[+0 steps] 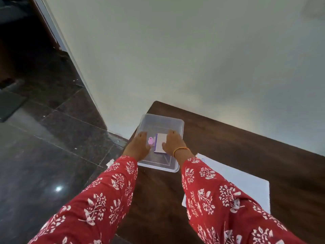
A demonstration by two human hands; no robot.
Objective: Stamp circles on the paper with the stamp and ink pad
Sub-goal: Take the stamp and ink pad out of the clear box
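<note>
Red floral sleeves (219, 199) reach out over the dark wood table (228, 138), white paper (249, 189) to the right under my rt arm. At the far-left corner, a clear plastic tub (163, 120): my rt hand (173, 142) lies on the white-and-purple ink pad (160, 143) inside, lt hand (139, 146) touching the pink stamp (150, 140). Can't tell whether either grip has closed.
</note>
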